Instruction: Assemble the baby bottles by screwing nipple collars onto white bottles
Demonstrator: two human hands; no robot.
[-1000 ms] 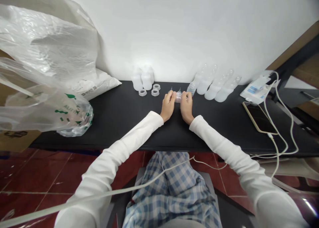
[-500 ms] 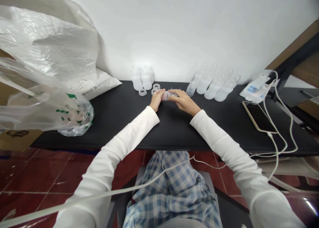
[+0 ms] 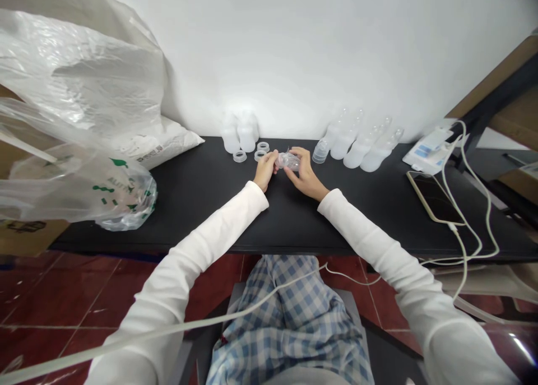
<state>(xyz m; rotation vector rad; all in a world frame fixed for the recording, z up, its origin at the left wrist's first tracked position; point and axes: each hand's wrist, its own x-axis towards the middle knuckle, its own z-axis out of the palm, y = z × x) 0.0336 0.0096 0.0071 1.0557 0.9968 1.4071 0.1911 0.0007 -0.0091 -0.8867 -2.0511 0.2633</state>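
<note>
My left hand point(image 3: 265, 171) and my right hand point(image 3: 303, 172) meet over the black table point(image 3: 202, 205), both closed on a small clear plastic piece point(image 3: 288, 161) held between the fingertips. Three loose clear rings point(image 3: 251, 153) lie just left of my left hand. Behind them stand two cloudy white bottles point(image 3: 240, 131). To the right of my right hand sits a short clear cup point(image 3: 320, 151), then a row of several clear bottles point(image 3: 361, 144) leaning against the wall.
Large plastic bags point(image 3: 79, 121) fill the left end of the table. A phone point(image 3: 431, 196) on a white cable point(image 3: 471, 228) and a white-blue packet point(image 3: 428, 149) lie at the right. A cable crosses my checked lap. Red tiles show below the table edge.
Both hands moved left from the middle toward the rings with the clear piece, then the right hand drew back slightly and turned the piece between the fingertips.
</note>
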